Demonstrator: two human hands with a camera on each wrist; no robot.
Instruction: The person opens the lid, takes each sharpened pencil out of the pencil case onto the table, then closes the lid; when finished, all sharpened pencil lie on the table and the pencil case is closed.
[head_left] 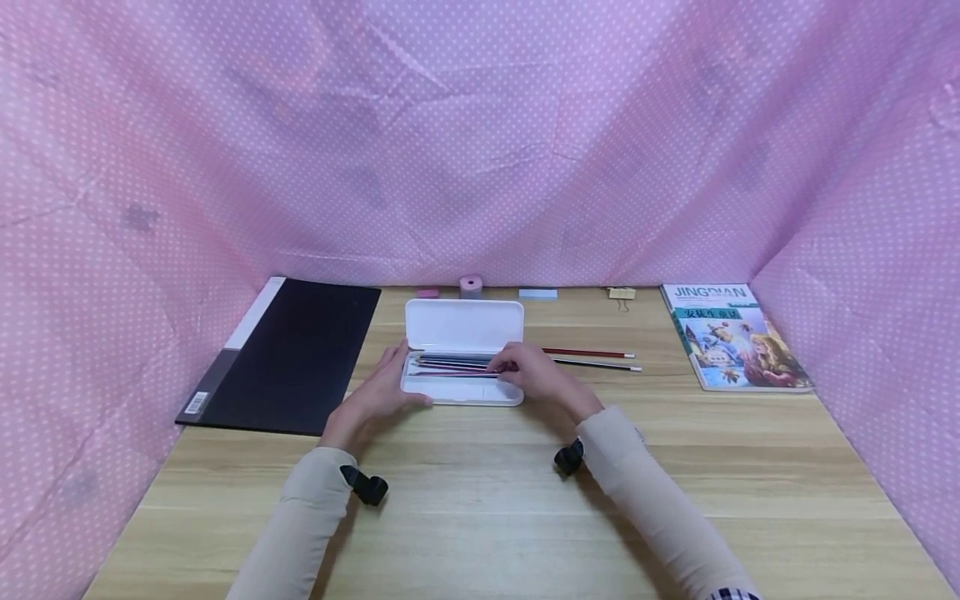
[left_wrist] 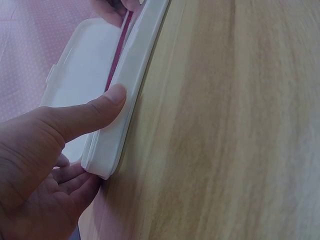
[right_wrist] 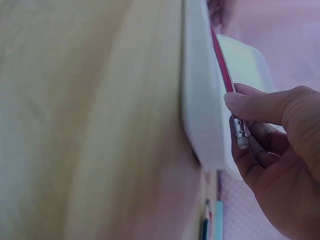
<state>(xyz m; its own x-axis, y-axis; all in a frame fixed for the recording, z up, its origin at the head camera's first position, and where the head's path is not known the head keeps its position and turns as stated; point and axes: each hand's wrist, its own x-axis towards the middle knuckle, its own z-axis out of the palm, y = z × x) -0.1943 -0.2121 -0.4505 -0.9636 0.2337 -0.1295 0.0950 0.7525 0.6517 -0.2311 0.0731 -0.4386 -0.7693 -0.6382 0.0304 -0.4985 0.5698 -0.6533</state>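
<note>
An open white pencil case lies on the table with its lid tilted back. Several pencils rest inside it. My left hand holds the case's left end; in the left wrist view the thumb lies on the front wall and the other fingers are at the end. Between thumb and fingers, my right hand pinches a dark pink pencil close to its white eraser end, over the right part of the case. The pencil's far tip is hidden in the right wrist view.
Right of the case lie a red pencil and a black one. A black folder is at left, a children's book at right. Along the back are a pink sharpener-like object, a pale blue block and a binder clip.
</note>
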